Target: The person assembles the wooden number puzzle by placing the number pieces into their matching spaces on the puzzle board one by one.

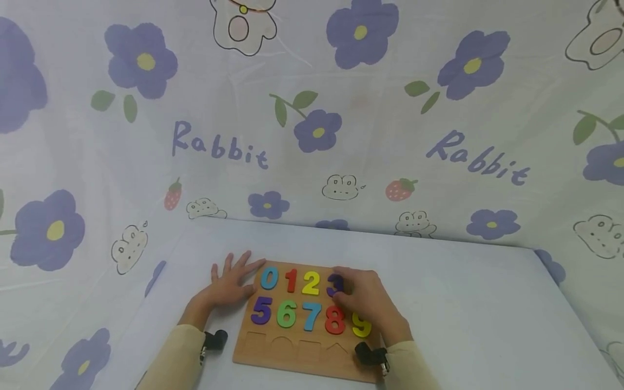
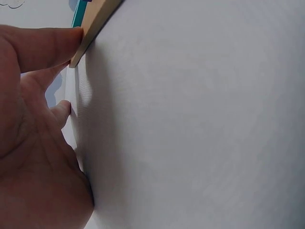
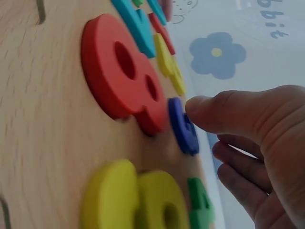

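Note:
A wooden number board [image 1: 273, 355] lies on the white table with raised, colourful numbers on it. My left hand [image 1: 231, 287] is spread flat at its upper left corner, thumb and forefinger against the edge near the light blue 0 [image 1: 269, 278]. In the left wrist view the thumb [image 2: 52, 47] touches the board's side. My right hand [image 1: 368, 295] reaches over the right side and pinches the dark purple number 3 [image 1: 334, 285], thumb at its lower edge, forefinger at its top. The right wrist view shows the thumb on this 3 [image 3: 182, 128]. A green 4 [image 3: 199, 204] hides under the hand in the head view.
Below the numbers, a row of shape outlines [image 1: 309, 351] runs along the board's near part. The red 8 [image 1: 335, 319] and yellow 9 [image 1: 362, 325] sit close under the right hand. A patterned cloth [image 1: 361, 108] hangs behind the table [image 1: 478, 309].

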Available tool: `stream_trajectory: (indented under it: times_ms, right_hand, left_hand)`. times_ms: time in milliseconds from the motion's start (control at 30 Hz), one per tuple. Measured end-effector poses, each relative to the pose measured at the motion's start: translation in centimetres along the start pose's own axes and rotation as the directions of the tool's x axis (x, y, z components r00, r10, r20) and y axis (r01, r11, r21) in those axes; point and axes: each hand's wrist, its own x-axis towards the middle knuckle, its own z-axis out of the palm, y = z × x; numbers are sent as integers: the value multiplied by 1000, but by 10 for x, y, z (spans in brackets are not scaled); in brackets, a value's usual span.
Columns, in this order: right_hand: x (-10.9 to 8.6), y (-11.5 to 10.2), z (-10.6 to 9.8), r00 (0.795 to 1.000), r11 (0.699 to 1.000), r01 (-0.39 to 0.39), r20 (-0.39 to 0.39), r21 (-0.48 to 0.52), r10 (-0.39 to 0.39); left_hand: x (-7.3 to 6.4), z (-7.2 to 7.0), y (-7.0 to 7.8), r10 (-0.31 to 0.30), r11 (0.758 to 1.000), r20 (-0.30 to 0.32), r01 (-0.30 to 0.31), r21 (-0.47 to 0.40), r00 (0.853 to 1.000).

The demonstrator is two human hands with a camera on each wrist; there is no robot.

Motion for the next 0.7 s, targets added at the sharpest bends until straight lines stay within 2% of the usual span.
stream_trajectory:
  times_ms: [200,300,400,500,600,633,700]
  right_hand:
    - [-10,1,-21,999,1000,9,-53,-14,-9]
    - [-16,4,-33,996,1000,22,-81,-20,-23]
    - [-24,10,-49,991,997,59,-116,-46,-64]
    - [-33,16,-67,979,987,115,-154,-112,-132]
    - [-44,22,-89,962,971,155,-196,-184,-191]
    - [-48,24,-97,956,965,165,-208,-205,-207]
    - [-57,26,-114,941,952,181,-236,-246,-240]
  left_hand:
    - [2,2,-7,32,999,-27,-32,8,999]
    - [3,1,-6,32,999,-37,-31,29,999]
    - [0,-2,1,25,998,-70,-20,65,997]
    - [-10,-10,11,22,997,-126,-12,82,992]
    - [-26,-25,24,63,995,-211,-44,90,976]
    - [-32,-32,30,83,993,-247,-59,101,966]
    - [-45,-46,41,132,986,-327,-92,136,936]
